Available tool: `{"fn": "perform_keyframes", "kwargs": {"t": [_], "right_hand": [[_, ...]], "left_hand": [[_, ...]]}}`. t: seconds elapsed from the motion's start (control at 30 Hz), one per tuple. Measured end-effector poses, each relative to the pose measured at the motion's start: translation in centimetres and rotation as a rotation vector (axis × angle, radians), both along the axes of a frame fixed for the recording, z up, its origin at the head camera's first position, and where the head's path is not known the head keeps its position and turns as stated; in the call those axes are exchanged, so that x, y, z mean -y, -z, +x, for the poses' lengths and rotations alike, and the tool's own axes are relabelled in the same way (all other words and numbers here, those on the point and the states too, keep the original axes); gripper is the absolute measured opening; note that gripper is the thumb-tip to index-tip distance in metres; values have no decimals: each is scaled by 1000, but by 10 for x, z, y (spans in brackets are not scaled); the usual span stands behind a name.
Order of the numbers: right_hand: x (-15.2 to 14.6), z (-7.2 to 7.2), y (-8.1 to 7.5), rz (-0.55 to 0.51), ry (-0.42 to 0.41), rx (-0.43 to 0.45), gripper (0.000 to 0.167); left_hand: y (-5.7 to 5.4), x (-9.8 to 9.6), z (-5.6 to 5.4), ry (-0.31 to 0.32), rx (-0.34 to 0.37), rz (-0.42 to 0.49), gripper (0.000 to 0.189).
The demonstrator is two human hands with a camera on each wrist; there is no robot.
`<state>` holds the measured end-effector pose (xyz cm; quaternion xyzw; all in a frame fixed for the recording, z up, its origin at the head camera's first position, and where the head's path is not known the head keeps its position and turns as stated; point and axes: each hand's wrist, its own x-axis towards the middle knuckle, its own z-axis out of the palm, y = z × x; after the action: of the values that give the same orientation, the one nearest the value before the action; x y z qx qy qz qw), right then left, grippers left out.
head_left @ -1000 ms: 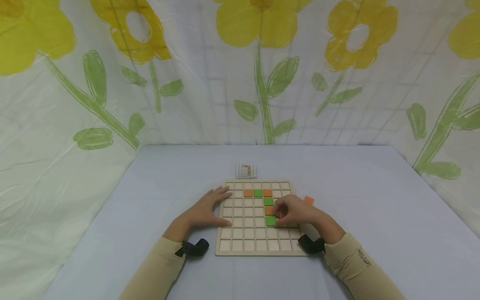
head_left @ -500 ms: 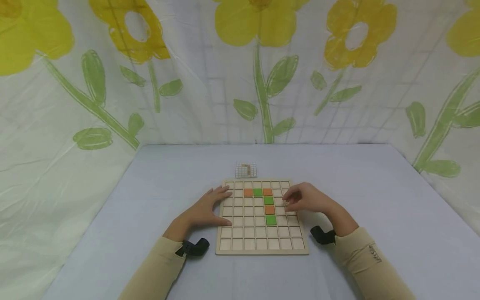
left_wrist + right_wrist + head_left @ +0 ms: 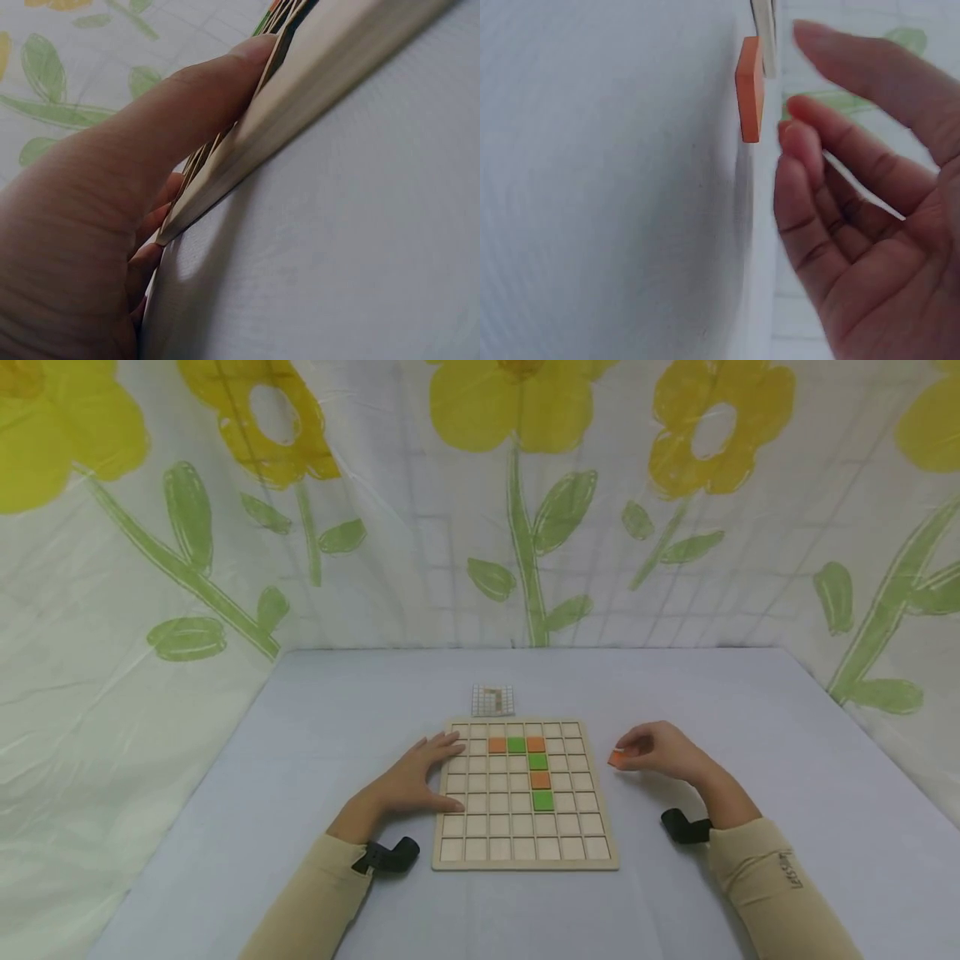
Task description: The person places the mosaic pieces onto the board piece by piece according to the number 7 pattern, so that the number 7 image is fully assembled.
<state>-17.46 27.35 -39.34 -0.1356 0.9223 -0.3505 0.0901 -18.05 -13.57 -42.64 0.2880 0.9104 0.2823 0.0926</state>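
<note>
A wooden grid board (image 3: 487, 864) lies on the table, with a line of orange and green square tiles (image 3: 538, 762) set in its cells. My left hand (image 3: 411, 781) rests on its left edge, fingers spread and straight; in the left wrist view the thumb (image 3: 225, 82) lies over the rim. My right hand (image 3: 663, 752) is right of the board, by a loose orange tile (image 3: 617, 757). In the right wrist view that tile (image 3: 751, 90) sits on the table. Thumb and loosely bent fingers (image 3: 799, 202) are apart from it, holding nothing.
A small card (image 3: 492, 700) printed with a grid pattern lies behind the board. The pale tabletop (image 3: 360, 693) ends at a curtain (image 3: 420, 568) painted with yellow flowers. Black wrist cameras (image 3: 393, 856) sit below each hand.
My right hand has left the green tile at the lower end of the line and moved right, off the board, to the loose orange tile. The left hand has stayed put.
</note>
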Motion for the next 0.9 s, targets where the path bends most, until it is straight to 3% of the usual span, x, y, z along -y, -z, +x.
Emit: {"fn": "perform_keyframes", "kwargs": {"t": [0.17,0.5,0.9], "right_hand": [[-5,1,5,19,26,21,31],[-4,1,9,9,15,-23,25],[6,2,4,11,-61,-27,22]], "left_hand": [[0,-1,0,-11,12,-8,95],[1,0,0,-22,13,2,95],[3,1,-1,-17,14,5,95]]}}
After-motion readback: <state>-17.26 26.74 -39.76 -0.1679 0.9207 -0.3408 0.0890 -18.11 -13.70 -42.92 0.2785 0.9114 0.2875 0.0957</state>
